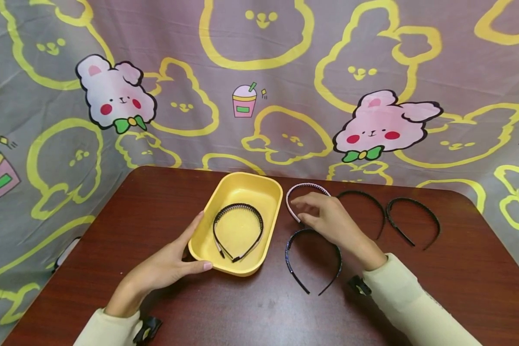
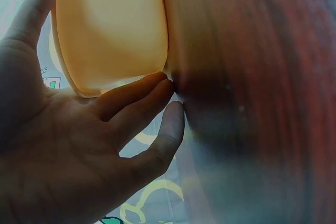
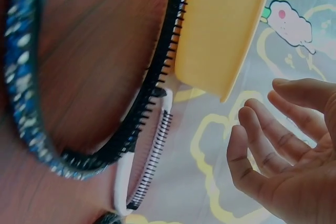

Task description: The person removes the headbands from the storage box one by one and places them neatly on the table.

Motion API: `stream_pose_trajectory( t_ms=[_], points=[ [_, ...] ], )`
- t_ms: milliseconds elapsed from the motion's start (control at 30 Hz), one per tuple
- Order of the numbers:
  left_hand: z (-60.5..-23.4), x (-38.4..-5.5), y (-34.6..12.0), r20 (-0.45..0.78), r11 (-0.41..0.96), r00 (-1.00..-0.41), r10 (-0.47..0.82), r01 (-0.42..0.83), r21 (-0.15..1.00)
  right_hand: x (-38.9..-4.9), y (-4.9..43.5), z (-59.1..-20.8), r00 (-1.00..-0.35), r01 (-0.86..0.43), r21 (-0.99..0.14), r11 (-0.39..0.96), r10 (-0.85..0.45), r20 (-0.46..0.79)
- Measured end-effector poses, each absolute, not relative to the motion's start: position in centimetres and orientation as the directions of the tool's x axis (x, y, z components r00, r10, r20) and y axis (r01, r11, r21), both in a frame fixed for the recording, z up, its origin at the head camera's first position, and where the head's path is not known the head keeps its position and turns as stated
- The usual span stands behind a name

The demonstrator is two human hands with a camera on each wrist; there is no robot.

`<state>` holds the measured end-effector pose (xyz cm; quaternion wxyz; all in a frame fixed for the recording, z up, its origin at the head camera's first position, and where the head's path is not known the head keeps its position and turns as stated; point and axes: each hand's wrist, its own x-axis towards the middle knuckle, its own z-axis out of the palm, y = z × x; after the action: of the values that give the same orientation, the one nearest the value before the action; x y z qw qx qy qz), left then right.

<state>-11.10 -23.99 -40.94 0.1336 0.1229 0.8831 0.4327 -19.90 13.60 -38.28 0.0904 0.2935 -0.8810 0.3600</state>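
My left hand (image 1: 162,264) is spread around the near left corner of a yellow tray (image 1: 230,192) on a dark wooden worktop (image 1: 251,319), thumb at the near rim and straight fingers along the side, bracing it. My right hand (image 1: 333,218) holds nothing, fingers loosely bent over a pale pink headband (image 1: 308,184) just right of the tray; the right wrist view shows a gap between fingertips and band. In the tray lies a black toothed headband (image 1: 240,205) (there may be a second nested with it; I cannot tell). A blue-jewelled headband (image 3: 20,72) rests nearer me, below my right hand, its legs pointing my way; farther right are a dark headband (image 1: 384,216) and, beside it, a black headband (image 1: 401,199). I judge this to be the reach for the pink band, with headbands being gathered into the tray. The next move would call for lowering the fingers, pinching the arch, then lifting it over the tray's right rim. Room is tight there: the pink band lies near the worktop's back edge, close to the patterned curtain (image 1: 285,86), and the jewelled one could snag on a low wrist. Toward me, the wood is wider and more open; inside, the tray has bare floor around its contents.
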Motion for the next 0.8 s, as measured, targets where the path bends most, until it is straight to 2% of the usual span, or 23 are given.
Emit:
stream_pose_trajectory(
  t_ms=[800],
  points=[
    [-40.8,-11.1,-24.0,-0.129,0.597,-0.936,0.328,0.100,0.796,-19.5,8.4,-36.9,-0.832,-0.545,-0.674,0.498,-0.419,0.363]
  ],
)
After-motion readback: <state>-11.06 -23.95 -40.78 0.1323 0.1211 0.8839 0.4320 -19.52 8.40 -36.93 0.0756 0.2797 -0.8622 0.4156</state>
